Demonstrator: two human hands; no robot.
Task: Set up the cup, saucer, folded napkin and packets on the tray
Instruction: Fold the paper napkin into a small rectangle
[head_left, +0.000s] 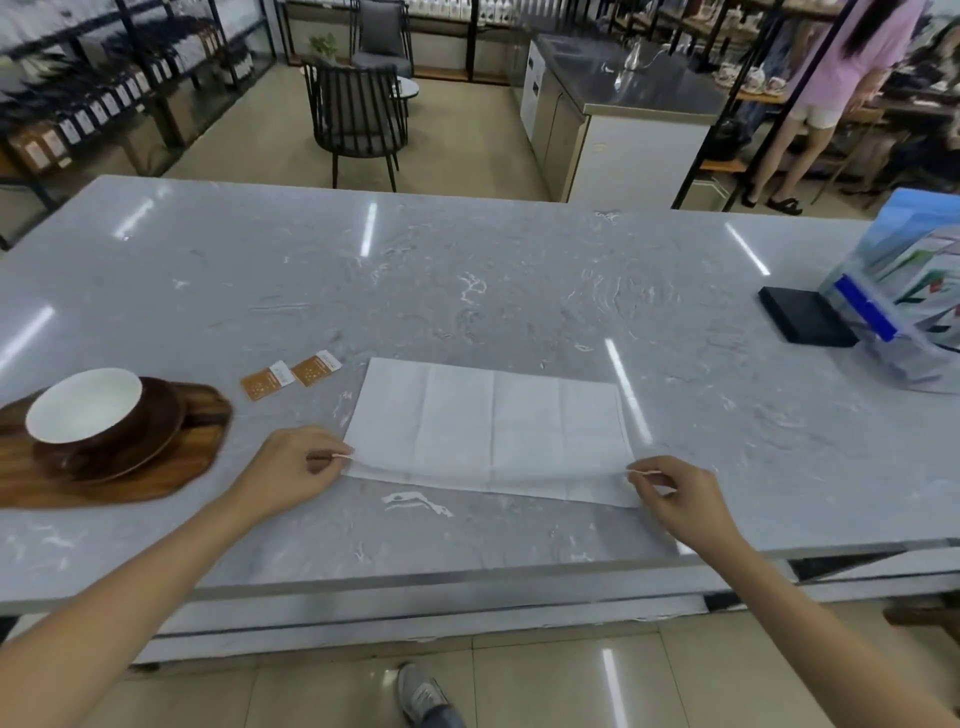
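Observation:
A white paper napkin (488, 431) lies spread out flat on the grey marble table, creased into panels. My left hand (296, 467) pinches its near left corner. My right hand (675, 493) pinches its near right corner. At the left, a wooden tray (130, 473) carries a brown saucer (150, 441), and on the saucer stands a cup (85, 410), brown outside and white inside. Two orange packets (267, 383) (316, 368) lie side by side on the table between the tray and the napkin.
The table's (467, 280) near edge runs just below my hands. A black flat box (805, 316) and a plastic bag of blue and white packs (904, 312) sit at the right end. Chairs, shelves, a counter and a standing person are beyond the table.

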